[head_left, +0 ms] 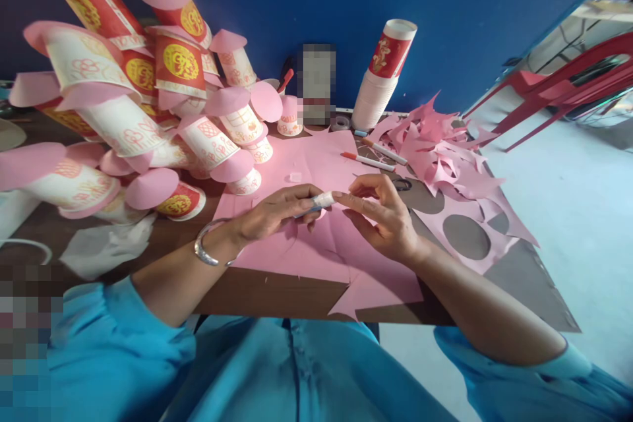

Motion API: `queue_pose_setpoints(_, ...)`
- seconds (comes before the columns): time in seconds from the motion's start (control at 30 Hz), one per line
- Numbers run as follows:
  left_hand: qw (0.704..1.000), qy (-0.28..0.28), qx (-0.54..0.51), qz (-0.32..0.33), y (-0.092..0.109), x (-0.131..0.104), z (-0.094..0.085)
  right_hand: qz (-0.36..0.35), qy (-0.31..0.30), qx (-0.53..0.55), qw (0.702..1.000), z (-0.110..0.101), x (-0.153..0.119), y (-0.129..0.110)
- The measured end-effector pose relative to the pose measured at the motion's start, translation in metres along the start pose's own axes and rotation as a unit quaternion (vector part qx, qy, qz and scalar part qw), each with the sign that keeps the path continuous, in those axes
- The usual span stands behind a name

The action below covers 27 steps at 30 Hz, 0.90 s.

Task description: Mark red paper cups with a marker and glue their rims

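- My left hand (270, 214) and right hand (383, 214) meet over the pink paper sheet (316, 237), both pinching a small white strip (324, 199) between fingertips, at the table's near centre.
- I judge the step as peeling or readying a sticky piece; the next move calls for a steady pull and clean placement.
- Capped paper cups (148, 105) crowd far left; markers (376, 157) and offcuts (440, 145) lie far right.
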<state>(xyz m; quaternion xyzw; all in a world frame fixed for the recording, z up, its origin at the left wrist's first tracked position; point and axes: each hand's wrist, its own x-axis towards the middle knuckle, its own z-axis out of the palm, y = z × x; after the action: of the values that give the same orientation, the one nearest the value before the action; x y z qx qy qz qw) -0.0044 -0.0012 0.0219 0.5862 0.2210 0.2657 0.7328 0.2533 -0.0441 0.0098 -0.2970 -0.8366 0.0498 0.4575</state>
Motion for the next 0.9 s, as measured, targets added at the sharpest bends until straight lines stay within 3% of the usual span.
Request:
queue_pose_setpoints(0.37,0.999,0.025,0.023,-0.009,0.002,-0.001,0.004,0.037,-0.002,0.073,0.997,-0.007,0.005,-0.003)
queue_pose_setpoints(0.57,0.998,0.035,0.053,-0.003,-0.005,-0.002,0.0,0.129,-0.015,0.138,0.982,-0.008,0.006,-0.005)
queue_pose_setpoints(0.67,0.998,0.039,0.055,-0.009,-0.006,-0.003,-0.002,0.219,-0.017,0.265,0.939,-0.003,0.004,-0.003)
queue_pose_setpoints(0.8,0.996,0.084,-0.008,0.009,-0.008,-0.002,-0.003,0.342,-0.024,0.45,0.825,0.003,0.003,0.0)
queue_pose_setpoints(0.9,0.991,0.124,-0.029,0.037,-0.01,0.001,-0.003,0.394,-0.019,0.499,0.772,0.002,0.004,0.002)
